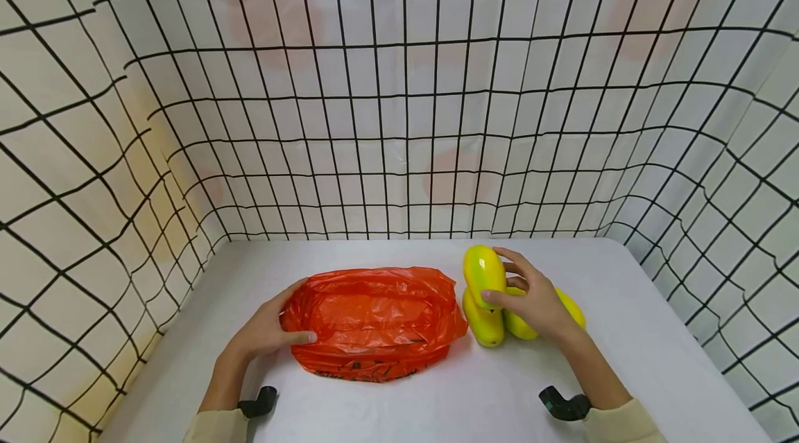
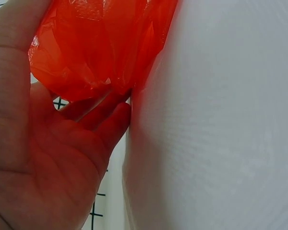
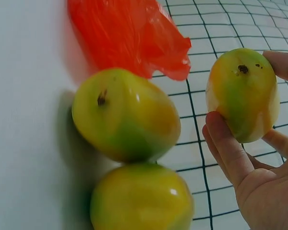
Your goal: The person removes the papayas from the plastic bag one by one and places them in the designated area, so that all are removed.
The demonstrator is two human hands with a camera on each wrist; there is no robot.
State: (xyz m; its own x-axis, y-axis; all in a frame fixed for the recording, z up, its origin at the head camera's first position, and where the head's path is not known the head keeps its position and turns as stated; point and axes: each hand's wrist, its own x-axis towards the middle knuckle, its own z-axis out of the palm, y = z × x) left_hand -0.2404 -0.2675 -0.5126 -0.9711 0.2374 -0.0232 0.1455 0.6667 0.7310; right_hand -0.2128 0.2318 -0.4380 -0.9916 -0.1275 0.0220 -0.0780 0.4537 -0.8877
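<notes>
A red plastic bag (image 1: 374, 311) lies on the table with its mouth spread open and facing up. At its left end my left hand (image 1: 265, 326) holds the rim, thumb over the edge on the near side and fingers behind the film in the left wrist view. My right hand (image 1: 538, 301) grips a yellow-green mango (image 1: 483, 268) between thumb and fingers, raised beside the bag's right end. Below it another mango (image 1: 487, 328) rests near the bag. More mangoes (image 3: 141, 201) lie to the right, partly hidden by my right hand and forearm.
The white table (image 1: 399, 408) is bounded at the back and sides by pale walls with a black grid (image 1: 406, 134). A dark wrist-worn device (image 1: 564, 405) sits on the right wrist and another (image 1: 259, 403) on the left.
</notes>
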